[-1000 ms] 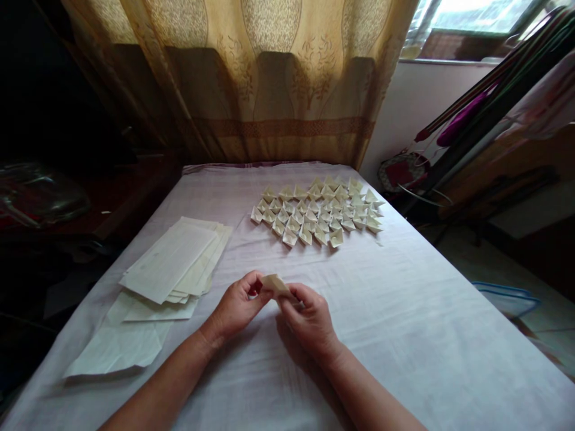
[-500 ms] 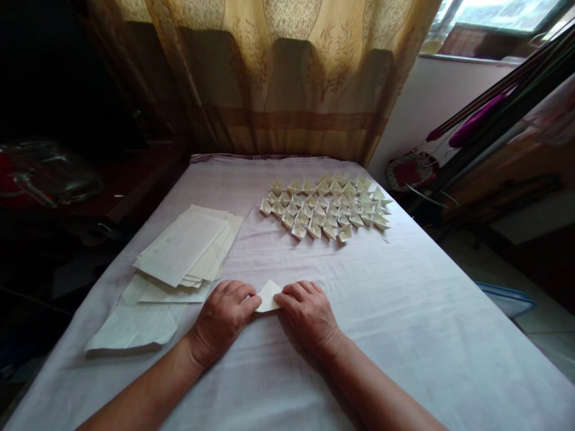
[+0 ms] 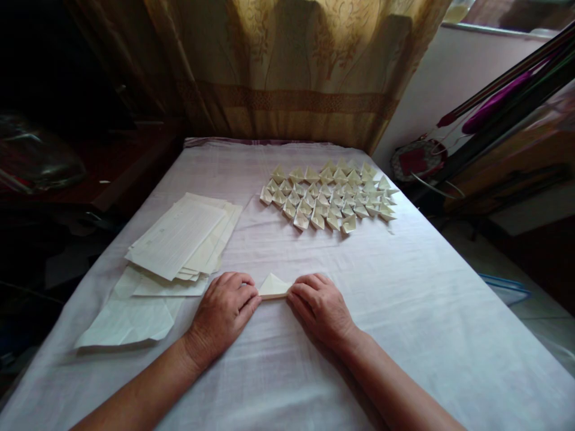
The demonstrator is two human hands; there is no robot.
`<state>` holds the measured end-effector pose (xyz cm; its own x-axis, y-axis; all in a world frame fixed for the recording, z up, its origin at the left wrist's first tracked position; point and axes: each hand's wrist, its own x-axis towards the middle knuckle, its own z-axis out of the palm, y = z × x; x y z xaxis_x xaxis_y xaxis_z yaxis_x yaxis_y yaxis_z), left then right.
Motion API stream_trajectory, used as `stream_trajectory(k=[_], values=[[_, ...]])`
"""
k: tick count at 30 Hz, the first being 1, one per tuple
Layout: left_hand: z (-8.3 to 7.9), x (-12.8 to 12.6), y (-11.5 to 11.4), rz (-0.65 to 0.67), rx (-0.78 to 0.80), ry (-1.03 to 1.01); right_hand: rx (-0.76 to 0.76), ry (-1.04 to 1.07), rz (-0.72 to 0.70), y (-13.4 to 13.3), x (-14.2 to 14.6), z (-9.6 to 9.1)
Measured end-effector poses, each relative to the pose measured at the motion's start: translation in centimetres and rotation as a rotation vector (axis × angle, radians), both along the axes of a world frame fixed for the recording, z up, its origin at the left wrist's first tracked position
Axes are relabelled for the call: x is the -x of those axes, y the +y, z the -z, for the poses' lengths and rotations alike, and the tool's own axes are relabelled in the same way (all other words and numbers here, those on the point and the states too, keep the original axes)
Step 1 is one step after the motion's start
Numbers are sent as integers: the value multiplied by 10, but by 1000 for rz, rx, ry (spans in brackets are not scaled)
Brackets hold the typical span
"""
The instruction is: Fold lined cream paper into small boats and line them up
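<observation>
Between my hands, close above the cloth, is a small folded piece of paper point(image 3: 274, 285) with a pointed top and a narrow folded band along its lower edge. My left hand point(image 3: 227, 305) pinches its left end between thumb and fingers. At the right end, my right hand point(image 3: 320, 305) grips the paper the same way, and the fingers hide that corner. Farther back to the right, several small folded paper boats point(image 3: 321, 197) stand in close rows. A stack of paper sheets point(image 3: 179, 236) lies left of my left hand.
A pale cloth point(image 3: 404, 335) covers the table. One loose, creased sheet point(image 3: 128, 317) lies at the front of the stack. Beyond the far edge hangs a patterned curtain point(image 3: 287, 102). A round bag point(image 3: 417, 160) is off the table's right side.
My right hand has shifted right along the paper, so more of its lower edge shows, now as a folded band. The view has tipped slightly downward.
</observation>
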<state>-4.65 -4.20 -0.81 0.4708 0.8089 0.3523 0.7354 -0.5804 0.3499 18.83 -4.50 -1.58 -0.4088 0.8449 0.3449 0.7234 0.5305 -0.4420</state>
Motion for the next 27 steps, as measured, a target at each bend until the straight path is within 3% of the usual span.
stream_trajectory(k=[12,27], values=[[2,-10,2,-134,82,26,21,-73,159,11,7,1],[2,-13,2,-173,98,53,22,-61,205,10,11,2]])
